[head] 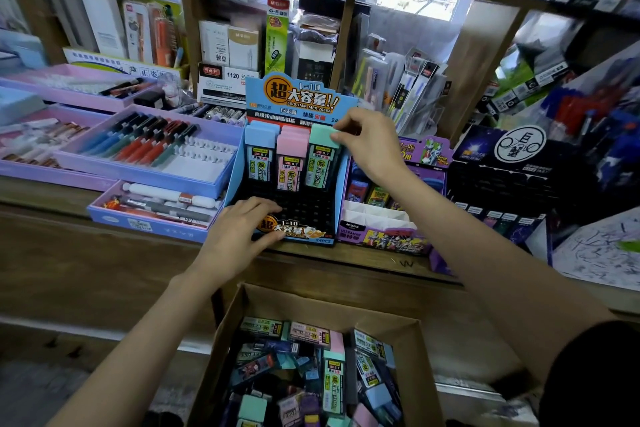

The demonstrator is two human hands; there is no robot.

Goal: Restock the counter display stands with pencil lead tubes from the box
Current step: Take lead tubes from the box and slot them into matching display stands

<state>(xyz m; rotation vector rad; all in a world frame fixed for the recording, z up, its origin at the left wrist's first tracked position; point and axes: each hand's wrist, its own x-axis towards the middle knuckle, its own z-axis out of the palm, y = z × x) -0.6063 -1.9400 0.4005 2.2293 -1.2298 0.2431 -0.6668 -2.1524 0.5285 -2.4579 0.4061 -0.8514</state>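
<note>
at 6 o'clock, close by, a cardboard box (412,340) full of lead tubes (334,385). farther, at 12 o'clock on the counter (104,263), a blue display stand (294,163). left hand (239,236) flat and open on its front edge. right hand (370,142), at 1 o'clock, pinching the green-capped tube (322,156) in the back row, beside a pink tube (291,163) and a blue tube (260,152).

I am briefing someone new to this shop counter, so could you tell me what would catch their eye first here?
First the blue display stand at centre, with three lead tubes standing in its back row, blue, pink and green. The right hand has the green-capped tube in its grip while the left hand steadies the stand's front. Below, the cardboard box holds a jumble of more tubes.
</note>
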